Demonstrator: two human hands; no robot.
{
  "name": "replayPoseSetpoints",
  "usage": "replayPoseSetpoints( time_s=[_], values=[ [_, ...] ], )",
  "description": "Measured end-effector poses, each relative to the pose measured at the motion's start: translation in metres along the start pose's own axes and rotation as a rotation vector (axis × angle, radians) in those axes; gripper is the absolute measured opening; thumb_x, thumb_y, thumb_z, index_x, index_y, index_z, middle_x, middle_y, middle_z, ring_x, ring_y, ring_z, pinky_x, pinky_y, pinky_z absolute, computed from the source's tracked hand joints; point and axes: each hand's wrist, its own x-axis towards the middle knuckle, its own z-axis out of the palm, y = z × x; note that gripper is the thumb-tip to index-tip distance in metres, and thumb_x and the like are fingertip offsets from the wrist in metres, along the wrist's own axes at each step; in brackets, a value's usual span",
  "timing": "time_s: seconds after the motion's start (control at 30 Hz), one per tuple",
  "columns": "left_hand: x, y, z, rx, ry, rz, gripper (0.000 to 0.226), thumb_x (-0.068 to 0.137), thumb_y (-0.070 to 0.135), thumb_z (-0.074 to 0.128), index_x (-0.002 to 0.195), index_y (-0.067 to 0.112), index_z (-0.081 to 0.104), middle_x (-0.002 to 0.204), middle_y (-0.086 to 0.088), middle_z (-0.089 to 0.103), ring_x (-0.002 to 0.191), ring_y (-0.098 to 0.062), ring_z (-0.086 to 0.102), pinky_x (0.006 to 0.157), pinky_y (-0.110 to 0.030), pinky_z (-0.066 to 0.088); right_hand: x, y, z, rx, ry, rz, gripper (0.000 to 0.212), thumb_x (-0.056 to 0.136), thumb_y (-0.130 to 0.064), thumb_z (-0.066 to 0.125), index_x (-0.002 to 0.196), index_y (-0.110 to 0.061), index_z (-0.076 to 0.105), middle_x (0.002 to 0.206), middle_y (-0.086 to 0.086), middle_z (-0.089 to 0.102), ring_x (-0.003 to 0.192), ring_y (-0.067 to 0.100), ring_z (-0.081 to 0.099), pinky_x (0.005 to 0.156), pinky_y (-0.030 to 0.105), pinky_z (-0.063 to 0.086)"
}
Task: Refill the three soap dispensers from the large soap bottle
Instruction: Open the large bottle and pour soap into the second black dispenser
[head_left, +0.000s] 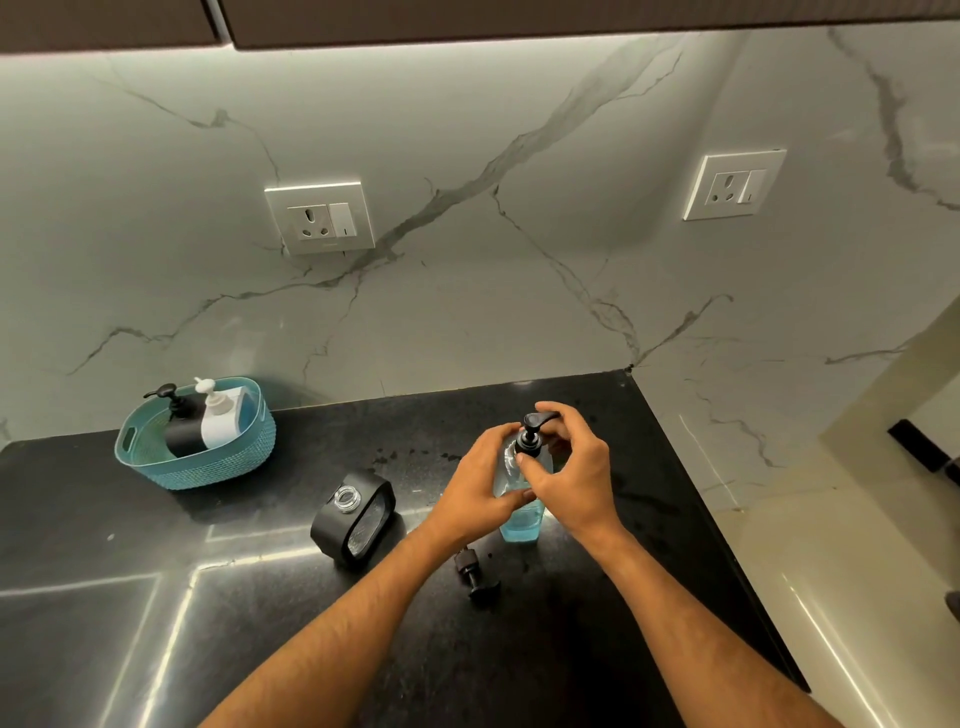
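A clear bottle with blue soap (522, 522) stands upright on the black counter (260, 623). My left hand (480, 483) grips its body. My right hand (571, 467) is closed around its black pump head (535, 431) at the neck. To the left stands a black dispenser (353, 517) with its clear threaded neck uncovered. Its black pump (475, 574) lies loose on the counter below my left wrist. Two more dispensers, one black (182, 428) and one white (221, 415), sit in a teal basket (208, 467) at the back left.
A marble wall with two sockets (319, 218) (735, 184) rises behind the counter. The counter's right edge (727, 545) drops to a lighter surface. Small wet spots (387, 457) mark the counter near the bottle.
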Motion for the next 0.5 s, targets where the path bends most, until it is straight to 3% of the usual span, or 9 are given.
replayPoseSetpoints(
  time_s=[0.17,0.33,0.5],
  values=[
    [-0.0046,-0.0060,-0.0048,0.016,-0.012,0.015,0.080,0.085,0.038,0.077,0.153,0.037,0.034,0.151,0.012,0.046,0.142,-0.006,0.037,0.116,-0.024,0.031,0.0000,-0.0013,0.0016,0.040,-0.023,0.000,0.071,0.077,0.004,0.078,0.141,-0.014,0.051,0.104,-0.007,0.070,0.104,0.005,0.067,0.093,0.020,0.056],
    [-0.0038,-0.0041,-0.0022,0.021,0.029,-0.004,0.083,0.078,0.042,0.079,0.150,0.022,0.044,0.143,0.009,0.053,0.133,-0.008,0.044,0.110,-0.026,0.040,0.0013,-0.0011,0.0079,-0.049,0.021,0.033,0.070,0.069,-0.032,0.095,0.126,-0.025,0.054,0.103,-0.012,0.064,0.098,0.008,0.066,0.086,0.022,0.057],
    [-0.0048,-0.0035,0.0014,0.026,0.056,-0.016,0.087,0.074,0.053,0.074,0.149,0.021,0.045,0.142,0.009,0.053,0.133,-0.007,0.048,0.111,-0.027,0.043,0.0019,-0.0039,0.0093,-0.076,0.062,0.050,0.059,0.070,-0.027,0.095,0.115,-0.023,0.056,0.098,-0.012,0.064,0.091,0.006,0.067,0.080,0.018,0.058]
  ],
)
